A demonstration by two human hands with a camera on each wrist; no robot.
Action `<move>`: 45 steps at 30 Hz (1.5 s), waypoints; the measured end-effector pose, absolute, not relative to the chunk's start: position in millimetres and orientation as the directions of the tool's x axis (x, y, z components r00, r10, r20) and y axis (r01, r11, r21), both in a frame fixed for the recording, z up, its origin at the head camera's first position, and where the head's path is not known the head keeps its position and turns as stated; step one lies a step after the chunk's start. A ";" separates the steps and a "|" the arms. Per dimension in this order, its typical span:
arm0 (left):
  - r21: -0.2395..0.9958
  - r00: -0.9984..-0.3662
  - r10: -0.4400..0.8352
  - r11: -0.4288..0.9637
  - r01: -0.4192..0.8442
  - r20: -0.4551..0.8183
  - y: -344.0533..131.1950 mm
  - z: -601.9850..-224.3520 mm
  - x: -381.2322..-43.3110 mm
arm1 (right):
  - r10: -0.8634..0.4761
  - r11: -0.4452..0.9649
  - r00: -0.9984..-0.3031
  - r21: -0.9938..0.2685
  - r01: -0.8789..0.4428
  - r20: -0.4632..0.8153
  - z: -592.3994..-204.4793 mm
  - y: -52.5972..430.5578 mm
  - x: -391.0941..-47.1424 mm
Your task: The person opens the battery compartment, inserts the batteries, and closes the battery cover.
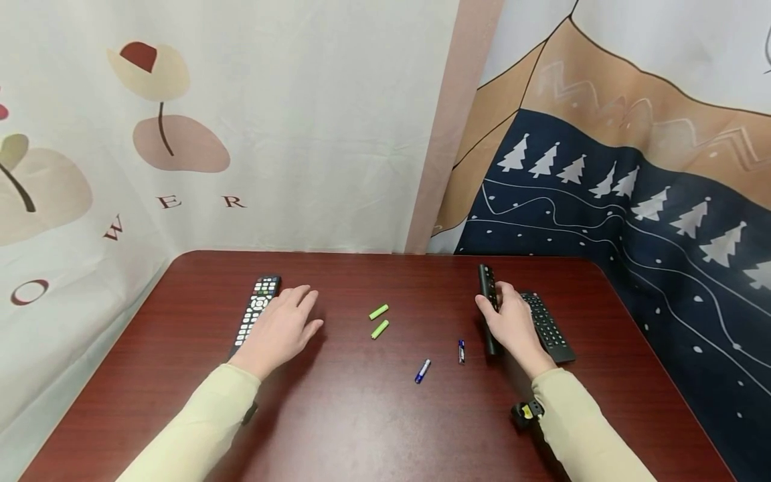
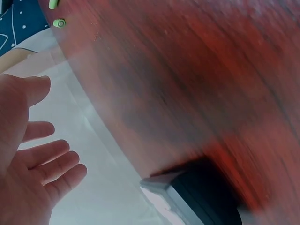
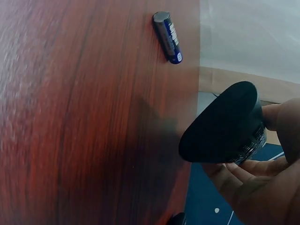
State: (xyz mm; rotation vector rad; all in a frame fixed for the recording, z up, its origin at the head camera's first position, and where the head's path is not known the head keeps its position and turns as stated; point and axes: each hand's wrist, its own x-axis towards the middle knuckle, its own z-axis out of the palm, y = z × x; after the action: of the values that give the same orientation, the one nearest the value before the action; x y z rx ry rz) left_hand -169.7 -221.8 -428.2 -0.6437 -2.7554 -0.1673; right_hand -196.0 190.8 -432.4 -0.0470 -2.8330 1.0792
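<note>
My right hand (image 1: pixel 512 321) grips a black remote control (image 1: pixel 489 314), thumb on one side and fingers on the other. The right wrist view shows this remote's dark end (image 3: pixel 222 126) tilted above the tabletop, its buttons turned toward the fingers. Just right of that hand lies a second black remote (image 1: pixel 551 331), partly covered by it. My left hand (image 1: pixel 282 328) hovers with loosely spread fingers over the lower right side of a third remote (image 1: pixel 258 304), which has white buttons. Nothing is between the left fingers (image 2: pixel 51 166).
Two green batteries (image 1: pixel 379 329) lie mid-table on the brown wooden table (image 1: pixel 361 428). Nearer to me are two blue-and-white batteries, one slanted (image 1: pixel 423 371) and one upright in view (image 1: pixel 461 352). Printed curtains (image 1: pixel 313 134) hang along the table's far edge.
</note>
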 end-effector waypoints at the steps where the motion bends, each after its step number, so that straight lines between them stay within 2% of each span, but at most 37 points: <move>1: 0.046 -0.859 0.406 0.897 0.441 0.312 -223.3 -427.9 -169.5 | 0.066 0.755 -0.994 -0.656 -0.007 0.087 -432.5 191.0 -196.3; 9: 0.065 -0.899 0.349 0.923 0.378 0.264 -235.1 -426.4 -169.7 | 0.048 0.810 -0.998 -0.587 0.017 0.037 -431.7 193.1 -197.4; 15: 0.071 -0.916 0.307 0.940 0.335 0.257 -244.5 -426.3 -171.5 | 0.036 0.844 -0.998 -0.537 0.005 0.048 -431.9 194.7 -196.6; 26: 0.039 -0.929 0.275 0.955 0.293 0.249 -255.4 -430.5 -172.7 | 0.007 0.892 -0.999 -0.452 -0.017 0.051 -436.5 196.4 -197.8; 36: 0.043 -0.959 0.213 0.974 0.224 0.185 -264.6 -434.2 -175.5 | -0.013 0.913 -0.999 -0.408 -0.031 0.046 -440.5 196.9 -198.8; 45: 0.064 -0.979 0.153 0.985 0.163 0.136 -270.7 -437.3 -178.3 | -0.012 0.947 -1.000 -0.320 -0.020 0.025 -445.4 195.9 -198.9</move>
State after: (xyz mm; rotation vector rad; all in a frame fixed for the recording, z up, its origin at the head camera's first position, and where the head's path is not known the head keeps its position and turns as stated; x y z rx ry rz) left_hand -178.3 -270.7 -437.3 -0.2394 -2.9994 -0.1122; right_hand -198.9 195.9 -445.4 0.0253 -3.0777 0.5057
